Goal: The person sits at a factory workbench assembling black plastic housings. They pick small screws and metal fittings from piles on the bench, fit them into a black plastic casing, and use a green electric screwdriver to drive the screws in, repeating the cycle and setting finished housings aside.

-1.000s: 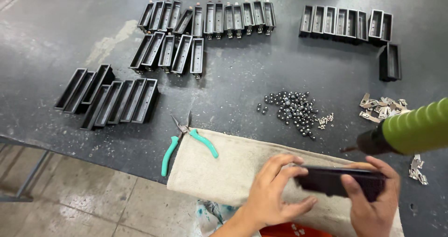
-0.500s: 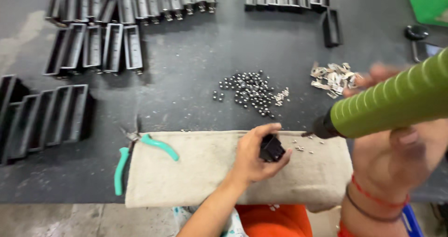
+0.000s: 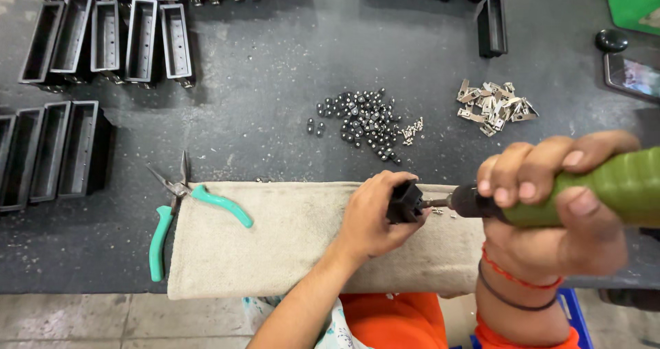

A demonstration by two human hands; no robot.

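Observation:
My left hand (image 3: 371,218) grips a small black plastic part (image 3: 404,202) and holds it on end against a beige cloth pad (image 3: 275,242) at the table's near edge. My right hand (image 3: 550,204) is wrapped around a green-handled power screwdriver (image 3: 584,194). Its metal tip touches the right side of the black part. A few tiny screws lie on the pad beside the tip.
Teal-handled pliers (image 3: 180,208) lie at the pad's left end. Behind the pad sit a pile of small black balls and screws (image 3: 361,122) and a heap of metal clips (image 3: 495,105). Rows of black rectangular housings (image 3: 103,36) fill the left and far side.
The view has shifted closer. My right hand has brought the screwdriver down to the left, and its tip now meets the black part, which my left hand holds on the pad.

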